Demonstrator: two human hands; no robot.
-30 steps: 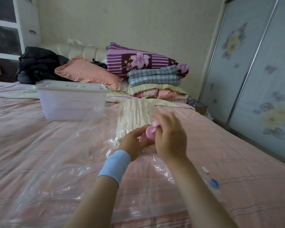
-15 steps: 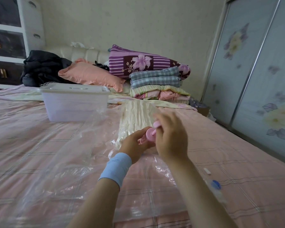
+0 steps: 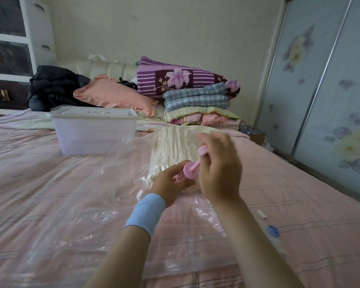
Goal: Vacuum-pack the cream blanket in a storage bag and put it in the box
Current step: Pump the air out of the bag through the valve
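The cream blanket (image 3: 173, 148) lies shrunken and wrinkled inside a clear plastic storage bag (image 3: 92, 204) spread over the pink bed. My left hand (image 3: 170, 183), with a blue wristband, grips the body of a small pink hand pump (image 3: 188, 170) standing on the bag near the blanket's near end. My right hand (image 3: 218, 167) holds the pump's handle (image 3: 203, 151), which is drawn up with the thin pink rod showing. The translucent plastic box (image 3: 96, 132) with its lid on sits on the bed to the far left of the blanket.
A stack of folded bedding (image 3: 197, 104) and a peach pillow (image 3: 112, 96) lie at the head of the bed, with a dark jacket (image 3: 54, 86) at the left. A small blue clip (image 3: 273, 230) and a white piece (image 3: 261, 214) rest on the bed at the right. Wardrobe doors (image 3: 320, 90) line the right side.
My right hand has pulled the pump handle upward, exposing the rod. The left hand stays on the pump body. The head camera has shifted slightly.
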